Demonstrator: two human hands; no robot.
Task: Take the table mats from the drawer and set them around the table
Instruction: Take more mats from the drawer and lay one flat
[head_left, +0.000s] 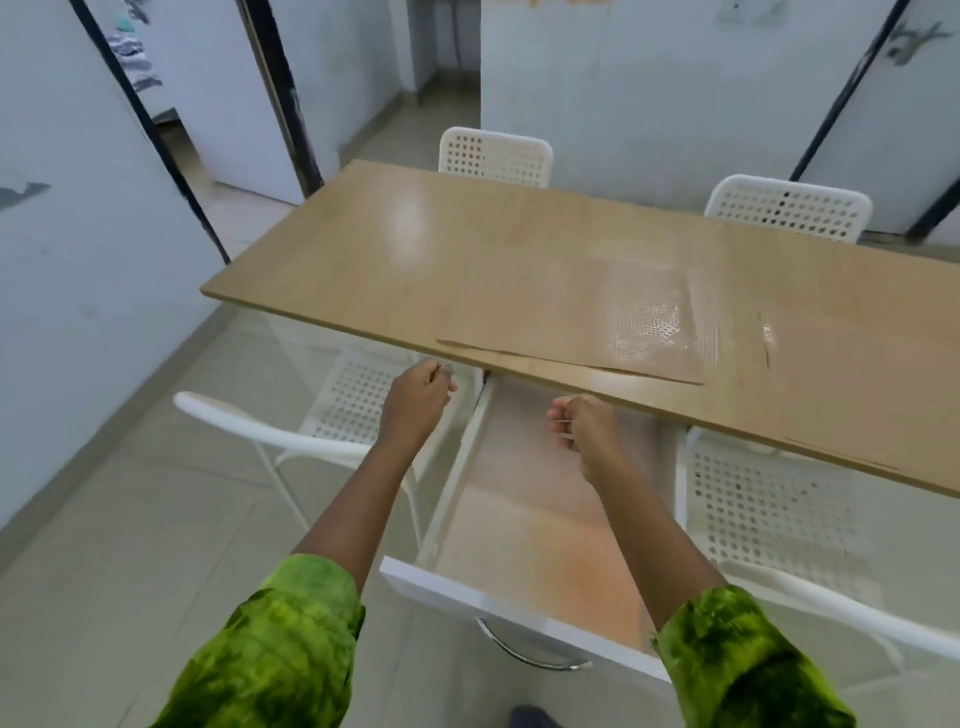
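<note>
Green-sleeved, left hand (418, 391) beside and right hand (583, 422) above the drawer (441, 590), fingers curled in, any grip unclear

Four white perforated chairs stand on a pale tiled floor (130, 519), a far middle chair (496, 156), a far right chair (789, 208), a near left chair (358, 400) and a near right chair (769, 504), with a white wall (649, 104) and a dark-framed doorway (291, 93) behind them.
</note>
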